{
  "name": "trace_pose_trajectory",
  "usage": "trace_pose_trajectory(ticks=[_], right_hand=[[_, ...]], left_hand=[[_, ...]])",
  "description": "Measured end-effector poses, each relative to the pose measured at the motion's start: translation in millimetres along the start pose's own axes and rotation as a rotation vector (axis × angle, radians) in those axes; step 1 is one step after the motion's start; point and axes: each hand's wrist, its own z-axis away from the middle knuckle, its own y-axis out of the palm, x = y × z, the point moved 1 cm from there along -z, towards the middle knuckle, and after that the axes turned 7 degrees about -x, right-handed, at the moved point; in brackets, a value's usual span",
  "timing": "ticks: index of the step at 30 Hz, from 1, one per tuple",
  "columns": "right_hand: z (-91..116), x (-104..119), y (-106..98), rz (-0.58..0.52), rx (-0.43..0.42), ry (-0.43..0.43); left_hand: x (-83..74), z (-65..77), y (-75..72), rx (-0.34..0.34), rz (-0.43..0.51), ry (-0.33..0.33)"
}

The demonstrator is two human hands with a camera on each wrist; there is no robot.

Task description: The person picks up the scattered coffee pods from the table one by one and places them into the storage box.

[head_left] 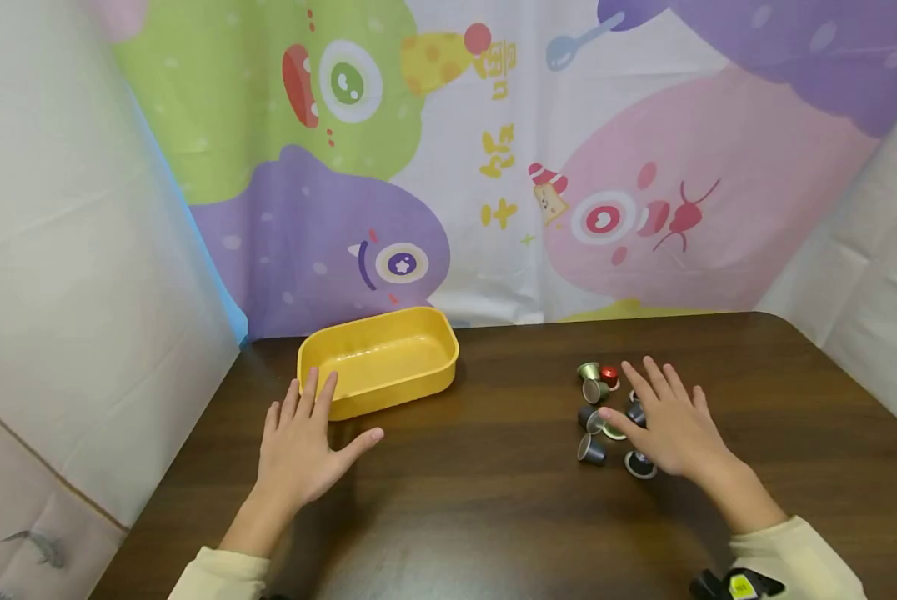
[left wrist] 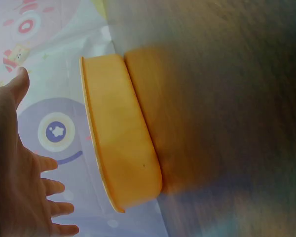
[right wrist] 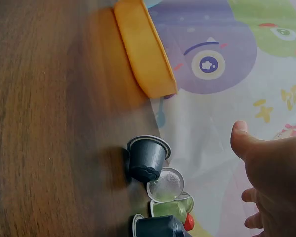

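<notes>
Several small coffee capsules [head_left: 591, 450] lie in a loose group on the right half of the table, in dark grey, green and red. Over them hovers my right hand [head_left: 677, 429], fingers spread, hiding part of the group; it holds nothing. A yellow rectangular tub [head_left: 396, 392] stands at the back left. My left hand [head_left: 298, 454] is held in front of the tub's near left corner, fingers straight and thumb out, with nothing in it. In the right wrist view, a dark capsule [right wrist: 147, 158] stands nearest the camera, beside a green capsule [right wrist: 170, 210].
The dark wooden table [head_left: 478, 500] reaches back to a cartoon-printed curtain [head_left: 493, 275]. White cloth walls [head_left: 81, 250] rise on both sides. A black strap with a yellow tag [head_left: 741, 585] is on the right wrist.
</notes>
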Motion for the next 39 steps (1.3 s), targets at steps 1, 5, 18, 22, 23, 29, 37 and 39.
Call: trace_pose_trajectory(ticks=[1,5,18,22,23,29,37,39], right_hand=[[0,1,0,0.001,0.004,-0.001],[1,1,0,0.015,0.003,-0.007],[3,2,-4,0.040,-0.034,-0.011],[3,3,-5,0.050,-0.056,-0.020],[4,3,-5,0.053,-0.059,-0.021],[6,4,-7,0.067,-0.060,-0.023],[7,5,-8,0.075,-0.077,-0.041],[7,5,-8,0.073,-0.073,-0.039]], left_hand=[[0.1,-0.5,-0.3,0.006,0.002,-0.004],[2.9,-5.0,-1.4,0.016,0.016,-0.025],[24.0,-19.4,2.5,0.003,0.019,-0.071],[28.4,-26.9,4.7,-0.002,0.003,-0.090],[29.3,-29.0,5.1,0.000,0.002,-0.097],[34.4,-41.0,6.5,-0.004,0.038,-0.154],[41.7,-53.4,8.3,0.045,0.132,-0.281],[43.4,-55.4,8.7,0.071,0.175,-0.311]])
